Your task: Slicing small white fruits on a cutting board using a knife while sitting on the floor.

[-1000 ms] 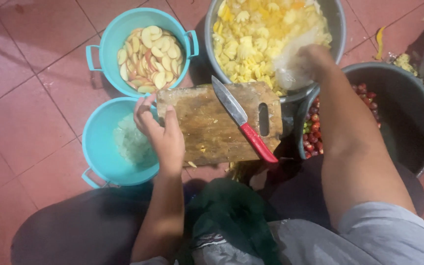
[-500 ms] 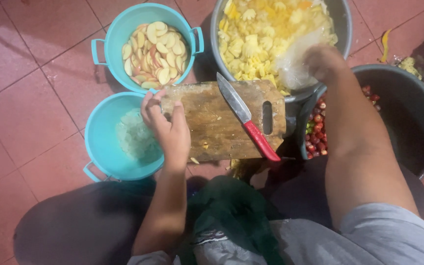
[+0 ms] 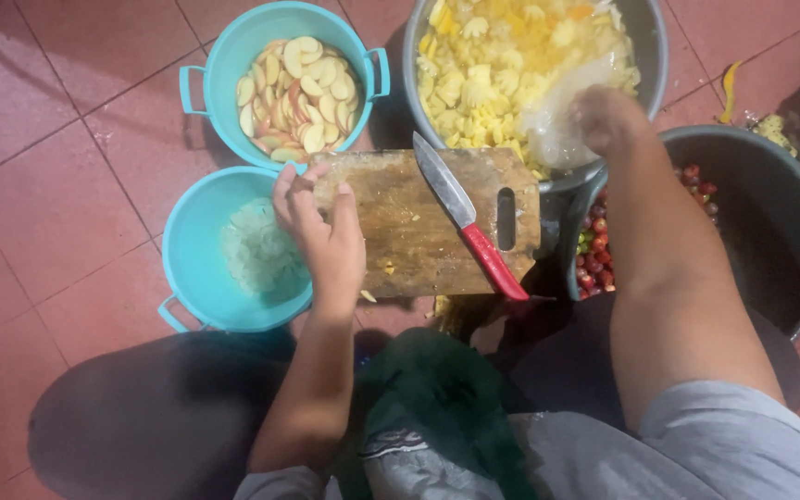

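The wooden cutting board (image 3: 418,227) in front of you is worn and stained, with a slot handle at its right end and a few pale scraps near its near edge; it bridges the rims of the containers, between the two teal buckets on the left and the grey basins on the right. A red-handled knife (image 3: 468,227) lies slantwise across it, blade pointing far-left, untouched. Since half a second ago little has moved: your left hand sits slightly farther left on the board's end, and your right hand is in the same spot at the basin. Your left hand (image 3: 321,236) rests on the board's left edge, fingers loosely spread and curled over toward the near teal bucket (image 3: 198,278), which holds pale translucent slices; it grips nothing. The far teal bucket (image 3: 224,79) holds apple slices. Your right hand (image 3: 604,116) is closed on a clear plastic bag (image 3: 557,120) lying on the yellow fruit chunks in the grey basin (image 3: 655,56).
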